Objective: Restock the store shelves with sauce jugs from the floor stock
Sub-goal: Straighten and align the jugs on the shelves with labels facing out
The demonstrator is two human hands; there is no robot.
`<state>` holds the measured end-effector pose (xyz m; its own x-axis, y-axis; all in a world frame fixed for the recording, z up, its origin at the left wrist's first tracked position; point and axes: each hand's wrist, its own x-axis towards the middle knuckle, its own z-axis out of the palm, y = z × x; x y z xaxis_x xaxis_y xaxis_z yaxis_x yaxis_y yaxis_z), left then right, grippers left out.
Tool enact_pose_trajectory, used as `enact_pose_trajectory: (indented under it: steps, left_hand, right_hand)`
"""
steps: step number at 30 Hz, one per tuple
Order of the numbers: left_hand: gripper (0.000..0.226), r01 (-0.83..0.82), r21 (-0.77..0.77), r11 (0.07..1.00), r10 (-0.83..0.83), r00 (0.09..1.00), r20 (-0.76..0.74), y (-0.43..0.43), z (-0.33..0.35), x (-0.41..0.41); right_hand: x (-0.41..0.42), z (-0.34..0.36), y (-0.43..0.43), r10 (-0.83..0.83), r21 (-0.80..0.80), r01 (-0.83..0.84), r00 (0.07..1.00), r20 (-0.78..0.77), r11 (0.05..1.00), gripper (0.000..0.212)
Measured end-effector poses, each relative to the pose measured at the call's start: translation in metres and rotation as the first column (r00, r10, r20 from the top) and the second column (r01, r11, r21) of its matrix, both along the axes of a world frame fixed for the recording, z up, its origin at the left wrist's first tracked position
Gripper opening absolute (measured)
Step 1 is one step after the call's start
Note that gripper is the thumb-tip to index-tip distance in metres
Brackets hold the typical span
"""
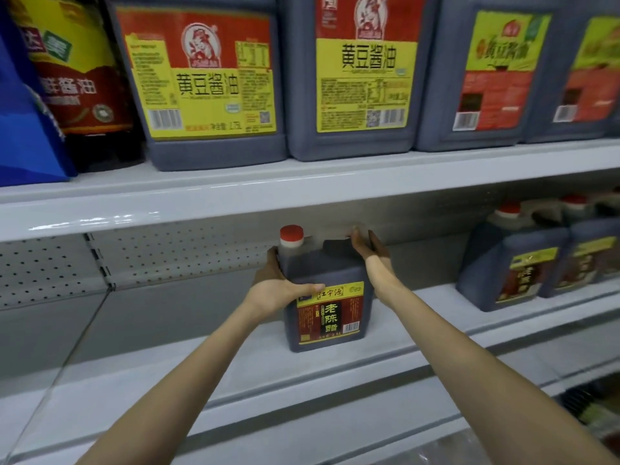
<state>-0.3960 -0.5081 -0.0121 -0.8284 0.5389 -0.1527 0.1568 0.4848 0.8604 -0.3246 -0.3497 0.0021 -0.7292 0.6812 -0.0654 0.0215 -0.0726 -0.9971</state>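
Where the white metal shelving fills the view, the upper shelf [235,189] runs across from left to right with a glossy front lip, and the lower shelf [167,380] lies beneath it, pale and smooth. A perforated back panel [50,263] closes off the far side on the left. Along the upper shelf stand two large soy sauce jugs [208,95] with red and yellow labels. To their right are green-labelled jugs [486,78], and to their left a round bottle [80,78] and a blue carton [20,112]. On the lower shelf at far right sits a group of matching jugs [513,263].

Well left of these, the vinegar jug [327,313] stands upright with its base on the lower shelf. The left hand [278,286] grasps its upper left corner, thumb laid across the label's top edge and fingers wrapped round the side below the neck. The right hand [372,253] clasps the handle at the jug's top right. Its red cap [292,233] sits just under the upper shelf's lip.
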Motion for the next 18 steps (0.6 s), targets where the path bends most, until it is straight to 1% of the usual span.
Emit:
enact_pose_trajectory:
  steps: [2,3,5,7,9,11,12,14,16,17,18]
  left_hand:
    - [0.056,0.016,-0.016,1.000,-0.017,0.999,-0.049,0.017,0.000,0.005]
    - [0.061,0.018,-0.031,0.999,-0.020,0.997,-0.069,0.023,0.000,0.008]
    - [0.053,0.030,-0.068,0.997,-0.036,0.996,-0.087,0.038,0.000,0.014]
    - [0.042,0.040,-0.078,0.996,-0.047,0.995,-0.086,0.052,-0.002,0.018]
    - [0.038,0.044,-0.068,0.997,-0.051,0.994,-0.100,0.065,-0.002,0.023]
    - [0.045,0.046,-0.069,0.997,-0.054,0.991,-0.120,0.080,-0.003,0.029]
    - [0.048,0.048,-0.071,0.996,-0.057,0.990,-0.128,0.086,-0.003,0.032]
    - [0.045,0.065,-0.067,0.996,-0.074,0.987,-0.145,0.101,-0.003,0.037]
    - [0.044,0.069,-0.050,0.996,-0.076,0.986,-0.151,0.116,-0.004,0.042]
    - [0.042,0.066,-0.047,0.997,-0.073,0.986,-0.152,0.123,-0.004,0.044]
    - [0.039,0.066,-0.051,0.997,-0.073,0.985,-0.153,0.129,-0.004,0.046]
  right_hand:
    - [0.009,0.004,0.016,0.007,-0.009,-0.006,0.999,0.036,1.000,0.024]
    - [0.013,0.005,0.023,0.014,-0.002,-0.014,0.999,0.052,1.000,0.031]
    - [0.022,0.006,0.041,0.048,0.051,-0.053,0.994,0.101,0.997,0.049]
    - [0.030,0.005,0.057,0.082,0.149,-0.107,0.983,0.164,0.983,0.060]
    - [0.039,0.007,0.075,0.063,0.287,-0.122,0.977,0.205,0.950,0.061]
    - [0.050,0.009,0.098,0.027,0.411,-0.102,0.983,0.184,0.906,0.056]
    - [0.055,0.010,0.110,0.010,0.495,-0.097,0.985,0.175,0.864,0.050]
    - [0.065,0.012,0.138,-0.089,0.694,-0.075,0.976,0.198,0.716,0.038]
    - [0.076,0.011,0.168,-0.276,0.843,-0.064,0.929,0.246,0.534,0.041]
    - [0.081,0.011,0.182,-0.359,0.884,-0.095,0.890,0.282,0.458,0.045]
    - [0.087,0.011,0.194,-0.420,0.904,-0.138,0.850,0.318,0.405,0.050]
